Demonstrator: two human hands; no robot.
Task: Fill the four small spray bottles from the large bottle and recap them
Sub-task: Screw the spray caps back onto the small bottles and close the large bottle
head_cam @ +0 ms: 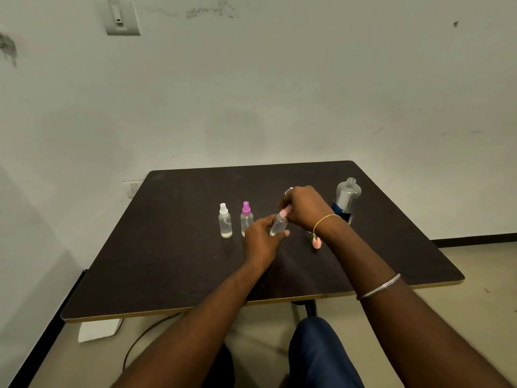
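Centre of the frame, on a dark table (167, 247): left hand (261, 242) wrapped around a small clear spray bottle (278, 225), tilted; right hand (303, 207) pinching its pale pink cap (286, 212) at the top. To the left, two capped small bottles upright, white-topped (224, 221) and purple-topped (246, 218). Right of centre, large open bottle (347, 198) upright. Below the right wrist, another pink piece (317, 243), partly hidden.

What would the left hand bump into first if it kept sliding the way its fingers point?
Probably the right hand, which sits just beyond the small clear spray bottle that the left hand grips. Further along stands the large clear uncapped bottle, though depth is hard to judge.
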